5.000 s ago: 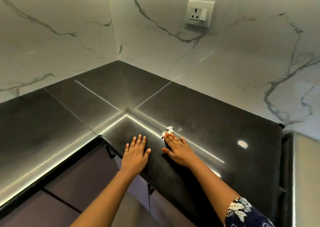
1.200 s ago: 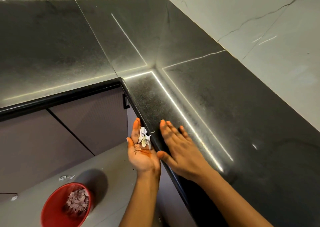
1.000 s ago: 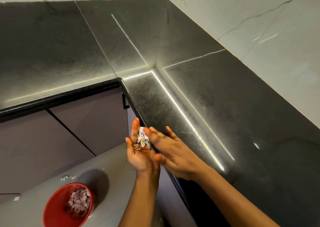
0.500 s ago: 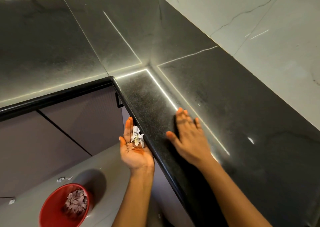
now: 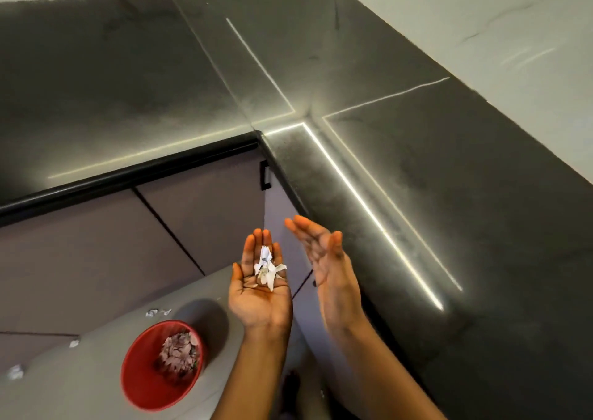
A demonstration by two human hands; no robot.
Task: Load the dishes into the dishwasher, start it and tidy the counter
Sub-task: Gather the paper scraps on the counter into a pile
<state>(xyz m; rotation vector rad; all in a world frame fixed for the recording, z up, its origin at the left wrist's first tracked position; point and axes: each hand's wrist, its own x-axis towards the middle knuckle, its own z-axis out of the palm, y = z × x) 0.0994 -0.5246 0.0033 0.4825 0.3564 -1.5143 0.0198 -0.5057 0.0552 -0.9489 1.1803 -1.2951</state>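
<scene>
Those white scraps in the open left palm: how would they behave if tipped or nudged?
The white scraps look thin and crumpled, so probably light and floppy. Loose on the flat left hand, they would likely scatter if tipped.

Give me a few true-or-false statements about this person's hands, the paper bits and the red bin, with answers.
1. The left hand lies palm up with white paper scraps resting on it. True.
2. The right hand is pressed flat on the black counter. False: it is lifted and open beside the left hand, holding nothing.
3. The red bin on the floor is empty. False: it holds a heap of crumpled waste.
4. A few stray bits lie on the floor near the bin. True.
</scene>
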